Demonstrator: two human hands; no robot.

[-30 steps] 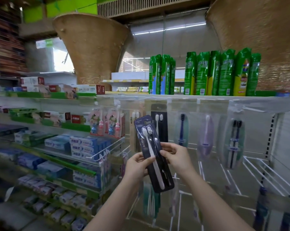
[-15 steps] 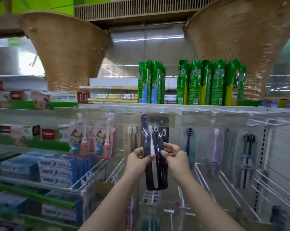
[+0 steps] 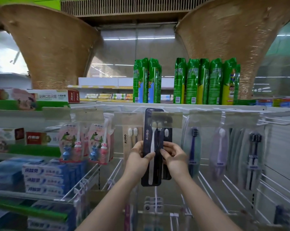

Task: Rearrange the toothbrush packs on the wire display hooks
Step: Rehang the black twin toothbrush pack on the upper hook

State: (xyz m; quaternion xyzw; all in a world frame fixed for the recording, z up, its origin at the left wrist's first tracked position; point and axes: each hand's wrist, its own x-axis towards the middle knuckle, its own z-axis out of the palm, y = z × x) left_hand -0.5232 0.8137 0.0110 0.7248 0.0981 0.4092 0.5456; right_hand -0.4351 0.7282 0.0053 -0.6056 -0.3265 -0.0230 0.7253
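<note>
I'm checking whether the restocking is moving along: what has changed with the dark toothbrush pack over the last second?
Both hands raised the dark toothbrush pack from a tilted hold in front of the rack and straightened it; its top now sits behind the price tag at the hook. The left hand and right hand kept their grip on its sides throughout. The other hanging packs stayed put.

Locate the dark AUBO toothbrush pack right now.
Centre of the head view: the dark AUBO toothbrush pack is held upright by both hands, between the beige AUBO pack and the blue toothbrush pack.
</note>
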